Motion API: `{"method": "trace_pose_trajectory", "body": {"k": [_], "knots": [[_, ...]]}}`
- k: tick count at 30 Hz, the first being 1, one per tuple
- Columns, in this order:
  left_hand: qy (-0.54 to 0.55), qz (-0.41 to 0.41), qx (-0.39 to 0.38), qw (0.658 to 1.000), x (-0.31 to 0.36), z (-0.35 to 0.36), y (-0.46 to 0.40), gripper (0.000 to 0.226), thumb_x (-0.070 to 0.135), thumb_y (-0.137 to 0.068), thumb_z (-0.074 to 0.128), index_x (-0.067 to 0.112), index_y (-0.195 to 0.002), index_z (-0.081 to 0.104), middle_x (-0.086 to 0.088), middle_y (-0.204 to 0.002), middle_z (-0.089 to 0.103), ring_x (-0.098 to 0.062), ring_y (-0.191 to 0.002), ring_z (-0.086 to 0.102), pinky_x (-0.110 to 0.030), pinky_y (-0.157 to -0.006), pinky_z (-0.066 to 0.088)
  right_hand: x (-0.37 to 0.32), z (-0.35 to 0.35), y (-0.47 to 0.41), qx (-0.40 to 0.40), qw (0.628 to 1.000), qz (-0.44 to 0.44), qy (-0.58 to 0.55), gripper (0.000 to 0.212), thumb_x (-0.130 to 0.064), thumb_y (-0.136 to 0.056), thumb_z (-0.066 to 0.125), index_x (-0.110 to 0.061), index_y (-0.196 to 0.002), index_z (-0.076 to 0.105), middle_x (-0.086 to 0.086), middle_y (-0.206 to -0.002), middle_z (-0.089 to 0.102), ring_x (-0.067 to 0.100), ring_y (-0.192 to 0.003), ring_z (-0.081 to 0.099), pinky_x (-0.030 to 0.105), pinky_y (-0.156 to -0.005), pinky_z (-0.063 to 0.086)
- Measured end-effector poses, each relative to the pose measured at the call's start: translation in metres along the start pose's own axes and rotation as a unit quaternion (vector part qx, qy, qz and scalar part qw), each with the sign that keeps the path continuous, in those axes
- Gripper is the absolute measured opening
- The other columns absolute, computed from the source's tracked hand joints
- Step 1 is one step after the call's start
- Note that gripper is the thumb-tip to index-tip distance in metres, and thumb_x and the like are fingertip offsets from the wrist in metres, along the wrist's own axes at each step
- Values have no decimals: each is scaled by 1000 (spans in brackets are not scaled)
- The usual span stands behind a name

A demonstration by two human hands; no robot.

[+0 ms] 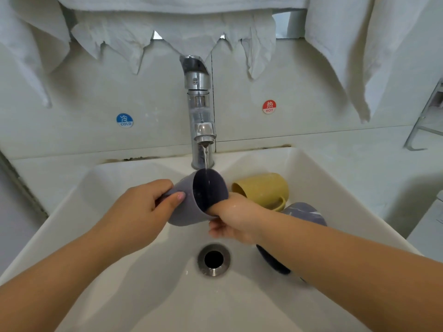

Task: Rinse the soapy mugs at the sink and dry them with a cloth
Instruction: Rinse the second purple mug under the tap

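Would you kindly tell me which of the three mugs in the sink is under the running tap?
The purple mug gripped by both hands; the yellow mug and other purple mug lie untouched to its right.

The mug (191, 207) in the left grip (141, 212) is plain greyish purple, darker inside. Right of the right grip (236, 221) lies a mustard yellow mug (263, 188); behind that wrist, a purple mug (304, 212) streaked white. The sink (311, 188) is white, the tap (199, 92) shiny chrome. Above hang white cloths (347, 44). One sticker (124, 120) is blue, the other sticker (269, 106) red.

Purple mug (184, 207) tilted under the tap stream; yellow mug (263, 188) and second purple mug (304, 212) lie sideways
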State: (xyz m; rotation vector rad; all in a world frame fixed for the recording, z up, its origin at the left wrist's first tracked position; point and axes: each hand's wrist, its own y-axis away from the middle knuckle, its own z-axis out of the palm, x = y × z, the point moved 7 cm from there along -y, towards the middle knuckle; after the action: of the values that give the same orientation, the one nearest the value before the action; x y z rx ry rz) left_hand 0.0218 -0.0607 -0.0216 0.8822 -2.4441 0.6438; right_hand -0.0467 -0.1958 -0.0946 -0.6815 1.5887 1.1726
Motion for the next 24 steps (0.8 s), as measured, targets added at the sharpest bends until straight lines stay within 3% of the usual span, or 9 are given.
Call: {"method": "trace_pose_trajectory", "body": {"k": [3, 7, 9, 12, 16, 18, 20, 22, 24], "knots": [[-44, 27, 44, 998, 15, -5, 6, 37, 30, -95, 51, 23, -60, 41, 6, -51, 44, -10, -51, 41, -24, -49, 25, 7, 11, 4, -22, 992, 58, -113, 13, -8, -93, 56, -7, -106, 54, 6, -71, 46, 11, -58, 46, 21, -48, 48], [-98, 45, 82, 991, 23, -5, 9, 36, 35, -95, 48, 22, -62, 42, 5, -55, 47, -11, -54, 44, -27, -49, 26, -7, 11, 7, -26, 990, 27, -139, 19, -10, -94, 56, -1, -110, 54, 8, -72, 53, 11, -56, 54, 23, -53, 55], [-139, 54, 87, 985, 26, -3, 9, 38, 37, -94, 47, 24, -59, 38, 6, -53, 45, -10, -53, 43, -28, -47, 26, -15, 5, 5, -16, 997, -7, -75, 14, -8, -95, 53, -1, -107, 55, 10, -71, 56, 13, -56, 57, 26, -56, 57], [-159, 49, 85, 982, 27, -2, 11, 42, 38, -95, 46, 24, -57, 33, 5, -50, 41, -11, -51, 42, -29, -47, 24, -34, -12, 1, 50, 985, -95, 136, 10, -6, -97, 46, -3, -95, 56, 13, -63, 57, 19, -46, 55, 29, -47, 54], [-148, 44, 102, 983, 26, -4, 11, 43, 37, -96, 45, 21, -58, 34, 4, -51, 42, -11, -51, 41, -28, -47, 24, -44, -18, -2, 92, 953, -151, 244, 32, -32, -102, 41, -7, -89, 57, 8, -57, 56, 14, -35, 46, 20, -35, 38], [-150, 56, 117, 980, 26, -7, 11, 43, 33, -95, 49, 21, -57, 32, 5, -49, 40, -11, -49, 40, -28, -46, 22, -36, -13, -5, 85, 974, -121, 170, 24, -28, -101, 43, -10, -91, 55, 5, -61, 53, 9, -38, 44, 20, -36, 36], [-152, 70, 127, 978, 26, -9, 11, 46, 28, -93, 54, 25, -56, 28, 8, -47, 36, -9, -46, 36, -26, -45, 20, -20, 3, -6, 32, 999, -34, 20, 12, -21, -98, 48, -12, -92, 52, 3, -60, 48, 8, -42, 37, 19, -39, 33], [-156, 70, 125, 977, 24, -9, 10, 47, 26, -92, 56, 28, -56, 26, 10, -47, 34, -7, -45, 35, -24, -45, 18, -9, 21, -2, -23, 993, 40, -108, 8, -17, -96, 50, -11, -89, 51, 2, -59, 44, 7, -42, 32, 16, -39, 31], [-161, 72, 120, 977, 24, -8, 10, 48, 25, -92, 57, 30, -56, 25, 11, -47, 35, -6, -45, 35, -24, -45, 18, -5, 25, -1, -38, 987, 53, -144, 6, -14, -95, 51, -11, -89, 51, 1, -60, 43, 7, -42, 32, 17, -40, 31]]}}
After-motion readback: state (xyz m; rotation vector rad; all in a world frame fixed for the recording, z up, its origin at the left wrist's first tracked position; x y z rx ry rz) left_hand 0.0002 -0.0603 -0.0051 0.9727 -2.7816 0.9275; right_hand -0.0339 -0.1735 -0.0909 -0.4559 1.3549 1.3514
